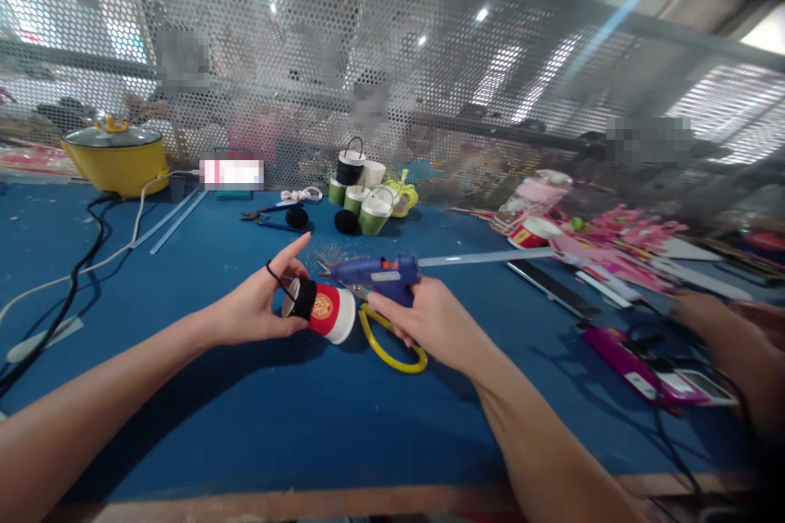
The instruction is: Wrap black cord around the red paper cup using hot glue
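My left hand grips a red paper cup tipped on its side, its white rim facing right. A black band wraps the cup's base end, and a thin black cord loops over my left hand. My right hand is closed around the handle of a blue glue gun, its nozzle pointing left just above the cup. A clear glue stick juts from the gun's back. Below the gun lie yellow-handled scissors, partly hidden by my right hand.
Small green cups stand at the back, beside black balls. Blue pliers lie left of them. A yellow pot and cables are at left. Right are a phone, a purple pack and another person's hand.
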A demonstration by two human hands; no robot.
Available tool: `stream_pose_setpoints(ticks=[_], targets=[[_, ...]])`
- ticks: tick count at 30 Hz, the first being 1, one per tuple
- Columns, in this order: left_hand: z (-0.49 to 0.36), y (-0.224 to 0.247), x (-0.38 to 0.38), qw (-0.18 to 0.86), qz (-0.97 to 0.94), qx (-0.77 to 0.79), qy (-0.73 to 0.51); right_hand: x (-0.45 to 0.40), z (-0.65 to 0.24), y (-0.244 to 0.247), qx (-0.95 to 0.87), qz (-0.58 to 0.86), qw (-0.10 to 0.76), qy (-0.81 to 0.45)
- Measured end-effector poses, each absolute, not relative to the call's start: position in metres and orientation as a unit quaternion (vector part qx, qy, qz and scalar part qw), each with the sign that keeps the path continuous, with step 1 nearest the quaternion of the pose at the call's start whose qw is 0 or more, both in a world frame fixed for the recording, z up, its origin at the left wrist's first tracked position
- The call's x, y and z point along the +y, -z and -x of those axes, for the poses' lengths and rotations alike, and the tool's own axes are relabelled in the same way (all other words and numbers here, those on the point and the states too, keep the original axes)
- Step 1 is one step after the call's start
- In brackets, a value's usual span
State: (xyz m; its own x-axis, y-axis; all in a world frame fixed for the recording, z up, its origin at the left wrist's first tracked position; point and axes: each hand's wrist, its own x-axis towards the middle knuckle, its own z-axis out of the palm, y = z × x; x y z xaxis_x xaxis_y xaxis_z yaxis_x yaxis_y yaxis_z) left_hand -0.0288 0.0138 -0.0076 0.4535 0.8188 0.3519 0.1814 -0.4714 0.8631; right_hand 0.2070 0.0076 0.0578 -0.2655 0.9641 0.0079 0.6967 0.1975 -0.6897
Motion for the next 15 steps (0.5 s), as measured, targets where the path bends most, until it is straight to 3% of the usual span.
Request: stream_pose_setpoints(ticks=[3, 5, 8, 15], targets=[[0.028, 0.006, 0.013, 0.395, -0.746, 0.348, -0.407, 0.023, -0.212, -0.052, -0.712, 0.559, 0.281, -0.319], [0.027, 0.004, 0.013, 0.399, -0.737, 0.362, -0.408, 0.039, -0.218, -0.046, -0.712, 0.584, 0.288, -0.264], [0.025, 0.000, 0.011, 0.414, -0.720, 0.382, -0.405, 0.064, -0.225, -0.036, -0.715, 0.648, 0.223, -0.136], [0.022, -0.003, 0.007, 0.451, -0.696, 0.400, -0.390, 0.102, -0.223, -0.015, -0.710, 0.680, 0.165, -0.076]])
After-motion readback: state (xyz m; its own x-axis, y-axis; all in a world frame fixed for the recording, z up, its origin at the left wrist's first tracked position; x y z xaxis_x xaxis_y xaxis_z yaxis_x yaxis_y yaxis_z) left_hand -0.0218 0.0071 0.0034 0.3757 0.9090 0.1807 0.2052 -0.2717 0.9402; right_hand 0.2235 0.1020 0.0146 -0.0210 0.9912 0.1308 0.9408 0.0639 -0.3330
